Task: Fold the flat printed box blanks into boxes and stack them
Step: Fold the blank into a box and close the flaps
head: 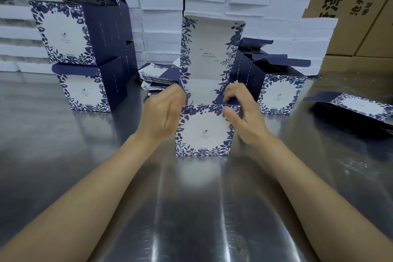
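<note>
Fingers (232,91) of the right hand (240,112) pinch the flap (230,101) at the top right corner of the box (204,132), which stands on the table (191,208), while the left hand (163,110) curls round its left corner, tips hidden; an uneven squeeze could crease the flap.

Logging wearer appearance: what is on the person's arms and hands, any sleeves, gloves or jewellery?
Nothing worn shows. The left forearm and right forearm are bare to the frame edge, no sleeves. The left hand and right hand are ungloved; no watch, bracelet or ring is visible, but some fingers are hidden.
</note>
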A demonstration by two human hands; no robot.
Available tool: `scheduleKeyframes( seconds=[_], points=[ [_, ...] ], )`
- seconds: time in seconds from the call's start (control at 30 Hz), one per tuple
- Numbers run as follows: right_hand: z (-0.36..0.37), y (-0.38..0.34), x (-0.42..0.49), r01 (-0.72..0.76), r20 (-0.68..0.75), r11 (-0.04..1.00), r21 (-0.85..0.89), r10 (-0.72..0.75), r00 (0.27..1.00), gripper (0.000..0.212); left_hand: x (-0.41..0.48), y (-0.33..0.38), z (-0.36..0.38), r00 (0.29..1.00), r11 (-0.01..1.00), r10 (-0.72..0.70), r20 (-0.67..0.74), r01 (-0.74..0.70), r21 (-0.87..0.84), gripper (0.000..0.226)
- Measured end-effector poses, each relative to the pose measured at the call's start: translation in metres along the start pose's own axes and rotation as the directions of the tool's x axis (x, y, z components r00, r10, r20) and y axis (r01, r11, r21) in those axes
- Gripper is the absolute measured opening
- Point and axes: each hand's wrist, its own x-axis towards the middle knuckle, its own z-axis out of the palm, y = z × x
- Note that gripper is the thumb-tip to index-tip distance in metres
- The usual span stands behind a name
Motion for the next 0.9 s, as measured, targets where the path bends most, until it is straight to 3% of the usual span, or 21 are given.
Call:
scheduleKeyframes(
  seconds=[0.1,0.17,0.47,0.57,0.67,0.7,0.77,0.9],
  points=[
    [0.000,-0.007,0.003,-0.021,0.020,0.993,0.116,0.018,1.000,0.024,0.005,0.004,-0.001,0.975,0.948,-0.221,-0.031,0.207,-0.242,0.056],
    [0.002,-0.014,0.004,-0.044,0.034,0.989,0.138,0.040,0.999,0.022,0.006,0.001,0.001,0.954,0.927,-0.298,-0.001,0.289,-0.239,0.052],
    [0.001,-0.026,0.008,-0.266,0.165,0.914,0.307,0.224,0.961,0.029,0.006,-0.010,-0.005,0.930,0.932,-0.325,0.171,0.346,-0.111,0.038],
    [-0.001,-0.030,0.013,-0.334,0.137,0.848,0.411,0.305,0.943,0.034,0.012,-0.002,-0.009,0.912,0.887,-0.377,0.161,0.405,-0.219,0.038],
    [-0.004,-0.028,0.016,-0.365,0.131,0.790,0.492,0.348,0.928,0.008,0.016,0.005,-0.016,0.898,0.832,-0.400,0.182,0.439,-0.340,0.033],
    [-0.004,-0.028,0.016,-0.371,0.123,0.755,0.540,0.365,0.923,0.008,0.017,0.006,-0.018,0.890,0.813,-0.408,0.201,0.455,-0.364,0.029],
    [-0.003,-0.028,0.015,-0.361,0.083,0.712,0.602,0.394,0.915,0.027,0.018,0.008,-0.020,0.863,0.761,-0.448,0.232,0.504,-0.408,0.021],
    [0.004,-0.035,0.018,-0.437,0.042,0.660,0.611,0.524,0.851,0.056,0.021,0.010,-0.018,0.844,0.687,-0.499,0.197,0.524,-0.504,0.054]
  ],
)
